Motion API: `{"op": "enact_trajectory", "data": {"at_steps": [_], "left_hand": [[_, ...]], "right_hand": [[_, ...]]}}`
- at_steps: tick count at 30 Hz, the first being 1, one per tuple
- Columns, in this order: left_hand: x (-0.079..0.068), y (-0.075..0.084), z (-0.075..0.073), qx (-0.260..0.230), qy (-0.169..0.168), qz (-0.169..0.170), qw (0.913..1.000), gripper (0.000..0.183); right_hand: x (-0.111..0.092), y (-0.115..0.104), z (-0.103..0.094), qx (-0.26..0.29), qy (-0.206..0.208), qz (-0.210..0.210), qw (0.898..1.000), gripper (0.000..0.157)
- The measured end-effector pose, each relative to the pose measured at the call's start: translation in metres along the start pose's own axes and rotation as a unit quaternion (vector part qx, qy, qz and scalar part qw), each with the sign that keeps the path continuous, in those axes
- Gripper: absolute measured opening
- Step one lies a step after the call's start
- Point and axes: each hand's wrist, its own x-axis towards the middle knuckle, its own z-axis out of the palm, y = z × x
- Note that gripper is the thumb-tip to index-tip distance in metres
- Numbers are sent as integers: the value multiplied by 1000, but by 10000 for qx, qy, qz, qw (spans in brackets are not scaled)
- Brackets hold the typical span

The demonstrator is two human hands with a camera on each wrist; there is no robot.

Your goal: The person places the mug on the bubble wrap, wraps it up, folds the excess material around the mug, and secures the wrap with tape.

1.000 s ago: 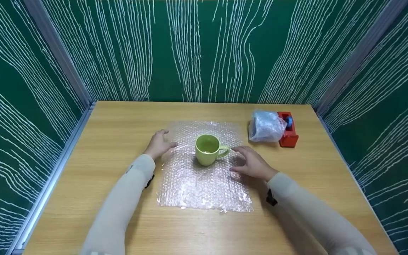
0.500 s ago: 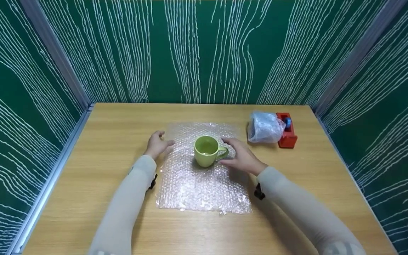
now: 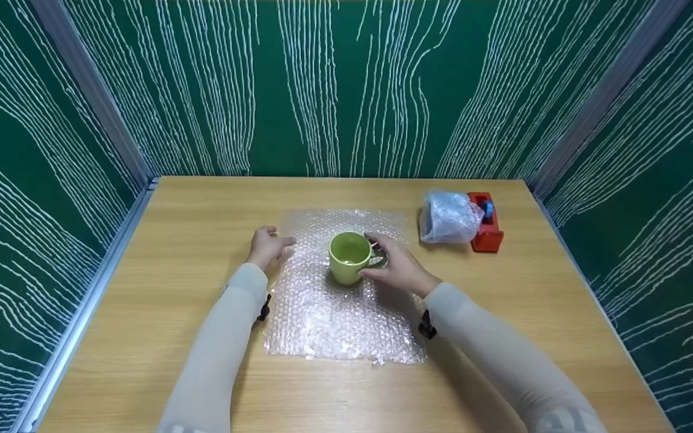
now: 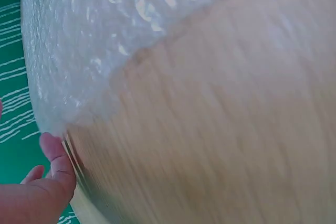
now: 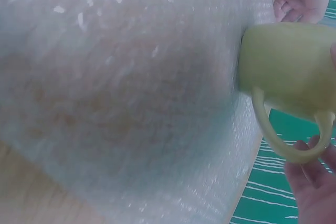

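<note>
A light green mug (image 3: pixel 349 258) stands upright near the middle of a sheet of bubble wrap (image 3: pixel 340 328). My right hand (image 3: pixel 403 264) is at its handle side, thumb at the front of the body and forefinger by the rim. In the right wrist view, the mug (image 5: pixel 289 69) has its handle toward the curled fingers (image 5: pixel 310 171). My left hand (image 3: pixel 267 245) lies at the left edge of the wrap, its thumb pointing in over the edge. The left wrist view has a fingertip (image 4: pixel 50 142) right at the sheet's corner.
A bundle in bubble wrap (image 3: pixel 450 219) lies at the back right of the wooden table (image 3: pixel 202 204). Beside it stands a red tape dispenser (image 3: pixel 487 237) with a blue roll. Green walls (image 3: pixel 298 90) with white lines enclose the table on three sides.
My right hand has moved left to the mug, its thumb and forefinger coming round the handle side. The left hand has hardly moved, and the mug stays in place.
</note>
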Motion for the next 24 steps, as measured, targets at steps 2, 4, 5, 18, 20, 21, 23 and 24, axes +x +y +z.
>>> {"op": "enact_trajectory", "data": {"at_steps": [2,4,5,18,20,21,23,24], "left_hand": [[1,0,1,-17,2,-109,9999,76],[3,1,3,-13,-6,-158,9999,74],[3,2,4,8,4,-174,9998,72],[1,15,13,6,302,962,9949,29],[-1,19,15,-31,234,1123,9934,21],[-3,22,17,-30,160,1167,9930,16],[-6,28,19,62,6,1251,9921,20],[-7,31,21,142,-82,1267,9918,28]], "right_hand": [[1,0,1,53,-2,2,10000,94],[3,1,3,131,-13,-10,9999,94],[3,2,3,168,-16,-29,9999,94],[5,5,7,438,-8,-34,9990,94],[5,6,7,538,-16,-79,9985,93],[5,7,8,581,-22,-105,9983,92],[5,8,8,661,-44,-131,9977,90],[5,9,8,713,-64,-140,9973,90]]}}
